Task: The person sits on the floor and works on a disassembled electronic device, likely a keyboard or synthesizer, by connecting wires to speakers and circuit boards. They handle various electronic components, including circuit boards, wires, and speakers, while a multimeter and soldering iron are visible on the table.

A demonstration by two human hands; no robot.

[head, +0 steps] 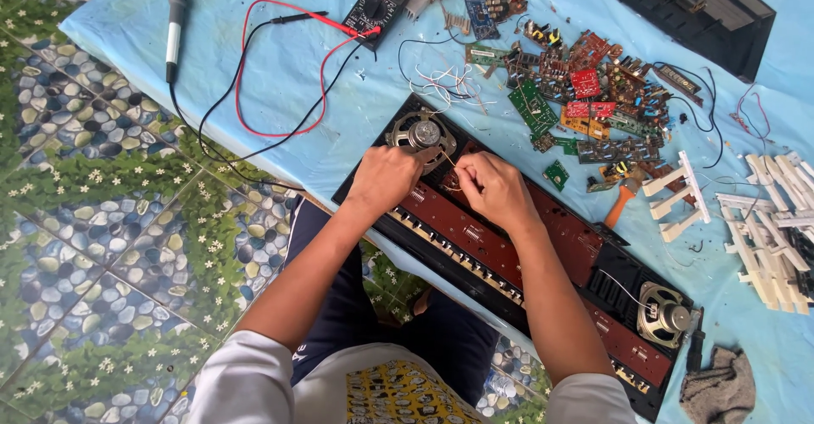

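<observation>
Opened black plastic electronic keyboard casing [593, 284] lies diagonally on the light blue plastic sheet covering the table [280, 76], inner side up, with long reddish-brown circuit strips [475, 237] running its length and a round grey metal speaker [421, 132] at the upper end, a second round speaker [666, 315] at the lower end. Left hand [386, 178] is curled, fingers pressed together just below the upper speaker; right hand [494, 188] is likewise curled, thumb and forefinger closed. Between the two runs a thin pale wire [447, 160], apparently pinched at both ends; the fingertips themselves are hidden, so the exact grip cannot be told. The work sits at the near edge of the upper speaker, over the brown board. Judgement: fine wire work of this kind goes best with both wrists resting on the casing, the wire kept short and taut between pinches, and no pull sideways against the speaker terminals, which would tear easily. Loose white wires [445, 80] lie just above the casing. Black multimeter with red and black leads [375, 4] and a grey-handled soldering iron [175, 21] lie well apart, upper left; a heap of green and red circuit boards [585, 93] to the upper right; white plastic key pieces [772, 229] far right.
</observation>
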